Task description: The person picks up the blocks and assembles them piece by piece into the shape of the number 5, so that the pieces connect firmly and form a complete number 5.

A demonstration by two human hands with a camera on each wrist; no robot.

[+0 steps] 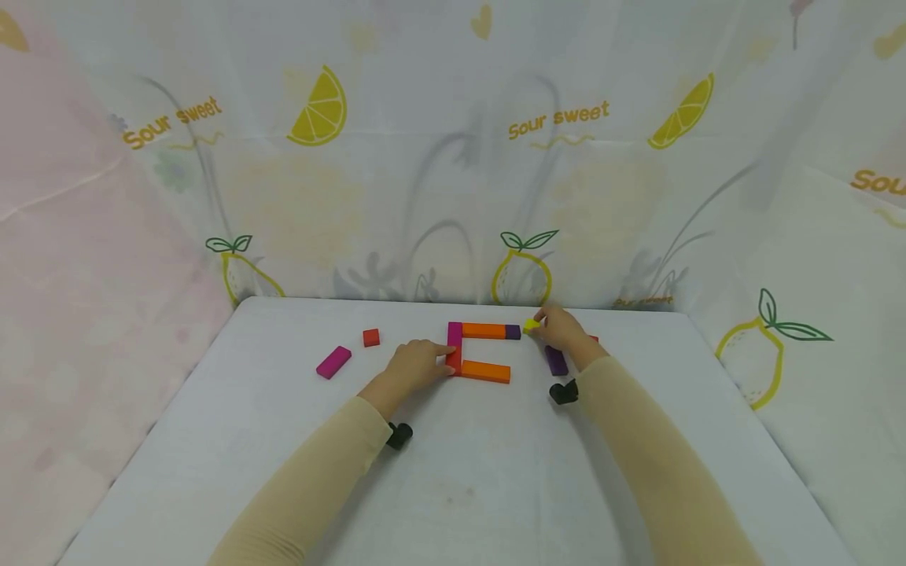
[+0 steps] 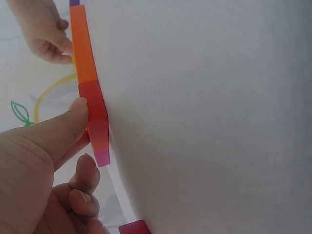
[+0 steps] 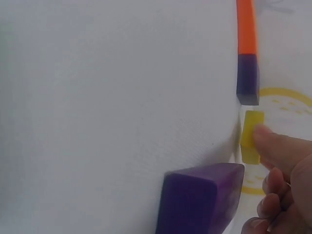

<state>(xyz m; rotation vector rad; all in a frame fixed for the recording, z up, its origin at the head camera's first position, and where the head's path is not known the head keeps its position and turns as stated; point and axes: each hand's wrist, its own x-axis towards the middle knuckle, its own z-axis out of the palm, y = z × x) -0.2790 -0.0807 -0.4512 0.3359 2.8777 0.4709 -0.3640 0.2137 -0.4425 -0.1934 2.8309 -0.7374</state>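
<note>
My left hand [image 1: 414, 368] pinches a red block [image 1: 454, 362] between thumb and finger. That block continues a magenta block [image 1: 455, 332] in one upright line. An orange block [image 1: 484, 331] runs right from the line's far end, with a small purple block [image 1: 513, 332] at its tip. Another orange block [image 1: 485, 372] extends right from the near end. My right hand [image 1: 561, 328] pinches a small yellow block [image 3: 252, 127], which a narrow gap separates from the small purple block in the right wrist view. Close by that hand lies a longer purple block [image 1: 556, 361].
A red cube [image 1: 371, 337] and a magenta block [image 1: 333, 362] lie on the white table [image 1: 453, 472] to the left. Behind the right hand, a red piece [image 1: 594, 339] is mostly hidden. A patterned cloth [image 1: 425, 181] hangs along the table's back edge.
</note>
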